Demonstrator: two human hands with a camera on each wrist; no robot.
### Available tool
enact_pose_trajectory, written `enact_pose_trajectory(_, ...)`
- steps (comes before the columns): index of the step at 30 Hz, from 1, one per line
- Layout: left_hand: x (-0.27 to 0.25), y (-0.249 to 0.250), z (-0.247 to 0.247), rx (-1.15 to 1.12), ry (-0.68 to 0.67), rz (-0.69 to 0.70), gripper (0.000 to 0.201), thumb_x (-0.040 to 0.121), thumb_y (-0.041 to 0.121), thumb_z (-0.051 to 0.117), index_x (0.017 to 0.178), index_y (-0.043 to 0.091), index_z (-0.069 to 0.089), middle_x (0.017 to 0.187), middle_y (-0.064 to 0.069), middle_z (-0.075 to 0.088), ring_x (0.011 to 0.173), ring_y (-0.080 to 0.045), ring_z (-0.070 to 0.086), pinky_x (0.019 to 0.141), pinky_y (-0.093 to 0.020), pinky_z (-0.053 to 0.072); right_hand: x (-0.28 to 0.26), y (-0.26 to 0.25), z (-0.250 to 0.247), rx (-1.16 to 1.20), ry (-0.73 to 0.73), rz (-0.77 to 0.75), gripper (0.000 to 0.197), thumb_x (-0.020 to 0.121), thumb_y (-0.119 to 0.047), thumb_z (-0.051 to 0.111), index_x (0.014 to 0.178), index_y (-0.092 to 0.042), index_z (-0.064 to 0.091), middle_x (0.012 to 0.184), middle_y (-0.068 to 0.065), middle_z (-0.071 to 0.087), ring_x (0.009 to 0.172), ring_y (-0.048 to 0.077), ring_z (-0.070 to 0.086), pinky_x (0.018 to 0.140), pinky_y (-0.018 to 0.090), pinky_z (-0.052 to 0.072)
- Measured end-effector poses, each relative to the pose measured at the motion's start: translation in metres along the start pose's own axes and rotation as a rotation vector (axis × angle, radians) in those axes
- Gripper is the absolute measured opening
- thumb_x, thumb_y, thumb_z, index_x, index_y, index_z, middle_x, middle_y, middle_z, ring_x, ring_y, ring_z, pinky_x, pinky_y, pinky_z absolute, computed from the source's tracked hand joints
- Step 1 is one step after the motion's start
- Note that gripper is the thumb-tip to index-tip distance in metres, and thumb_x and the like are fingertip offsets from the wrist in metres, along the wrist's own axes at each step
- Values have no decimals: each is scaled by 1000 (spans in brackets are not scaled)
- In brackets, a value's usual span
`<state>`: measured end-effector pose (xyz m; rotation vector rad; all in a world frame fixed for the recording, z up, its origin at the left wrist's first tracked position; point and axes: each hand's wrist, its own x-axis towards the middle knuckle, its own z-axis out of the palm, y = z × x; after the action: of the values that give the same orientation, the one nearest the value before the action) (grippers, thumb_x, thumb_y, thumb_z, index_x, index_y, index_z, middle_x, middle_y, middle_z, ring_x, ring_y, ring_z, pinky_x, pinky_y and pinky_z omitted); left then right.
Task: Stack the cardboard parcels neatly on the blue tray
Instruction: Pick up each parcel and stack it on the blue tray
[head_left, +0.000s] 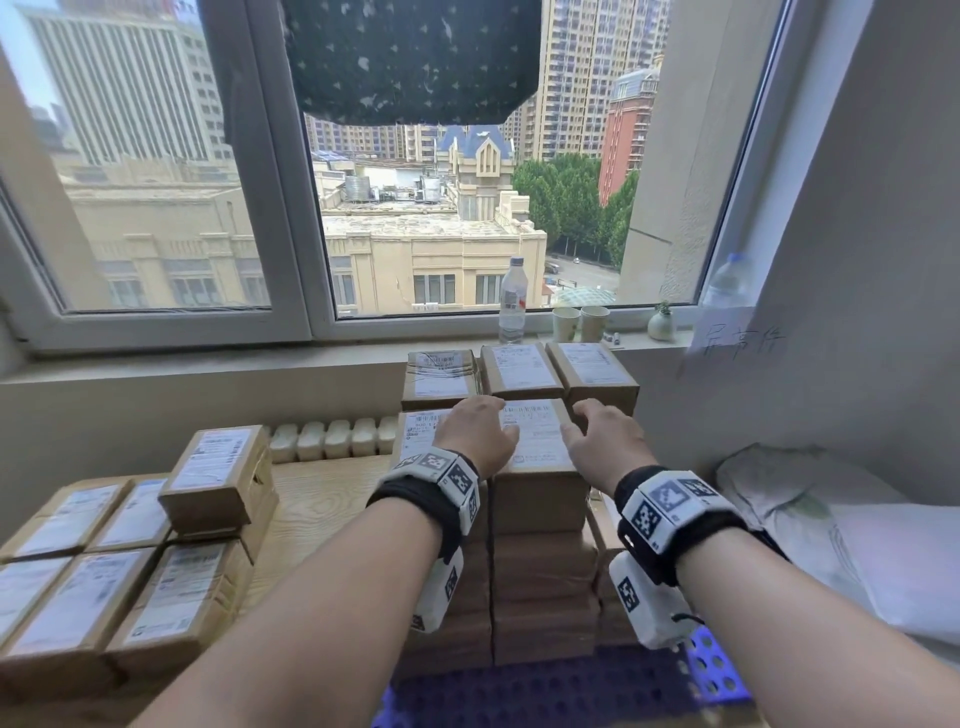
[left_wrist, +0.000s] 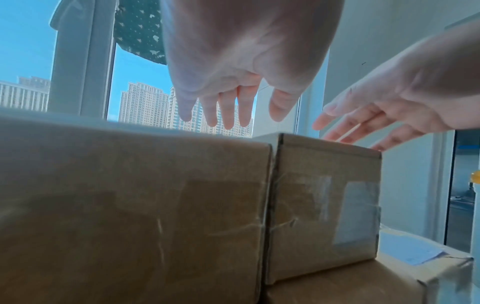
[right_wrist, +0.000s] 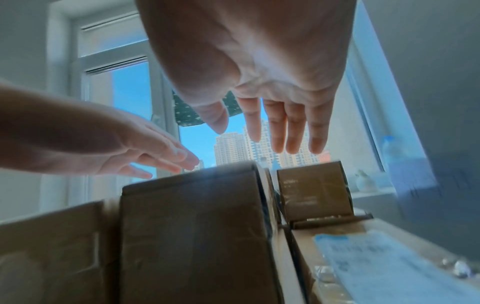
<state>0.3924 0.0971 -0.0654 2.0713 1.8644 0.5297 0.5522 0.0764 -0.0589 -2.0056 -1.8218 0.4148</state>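
A tall block of brown cardboard parcels (head_left: 540, 561) with white labels stands on the blue perforated tray (head_left: 719, 670). Both hands hover over its front top parcel (head_left: 537, 441). My left hand (head_left: 478, 431) is over that parcel's left edge and my right hand (head_left: 602, 441) over its right edge. The fingers of both are straight and hold nothing. In the left wrist view the left hand (left_wrist: 241, 107) hangs just above the parcel tops (left_wrist: 324, 205). In the right wrist view the right hand (right_wrist: 280, 123) does the same above a parcel (right_wrist: 194, 226).
Several loose parcels (head_left: 130, 571) lie on the wooden table (head_left: 322, 499) at the left, one (head_left: 218, 478) on top of the others. A water bottle (head_left: 513, 301), two paper cups (head_left: 579, 323) and a small vase (head_left: 661, 325) stand on the sill. A pillow (head_left: 831, 519) lies at the right.
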Motion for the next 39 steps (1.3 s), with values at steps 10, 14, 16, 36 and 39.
enact_pose_trajectory(10, -59, -7, -18, 50, 46, -22, 48, 97, 26, 45, 145, 19, 44, 153, -2, 41, 141, -22, 35, 116, -42, 28, -60, -13, -8, -141, 124, -177, 36, 97, -30, 44, 128, -18, 58, 128, 6, 55, 124, 24, 43, 96, 38, 41)
enact_pose_trajectory(14, -79, -26, -23, 79, 74, -68, 48, 97, 27, 46, 145, 20, 44, 153, -3, 40, 141, -22, 35, 117, -40, 28, -79, -26, -2, -98, 144, -246, 32, 96, -29, 46, 123, -18, 61, 125, 5, 57, 121, 23, 45, 91, 36, 42)
enact_pose_trajectory(16, -87, -36, -26, 82, 74, -93, 47, 96, 27, 47, 143, 19, 46, 150, -5, 43, 139, -24, 37, 116, -41, 29, -87, -35, 1, -80, 143, -278, 30, 96, -29, 47, 120, -18, 62, 123, 3, 58, 119, 22, 48, 90, 35, 43)
enact_pose_trajectory(36, -115, -226, -101, 4, 120, -282, 40, 95, 28, 47, 134, 20, 54, 140, -10, 51, 131, -29, 43, 110, -41, 37, -97, -221, 126, -44, 17, -476, 21, 93, -33, 49, 104, -25, 66, 107, -3, 61, 96, 18, 57, 80, 32, 45)
enact_pose_trajectory(39, -116, -272, -116, 3, 104, -317, 41, 95, 29, 47, 134, 21, 53, 141, -9, 49, 132, -29, 42, 110, -42, 36, -93, -256, 155, -59, -28, -449, 23, 93, -31, 47, 105, -24, 66, 108, -2, 62, 100, 19, 58, 83, 34, 46)
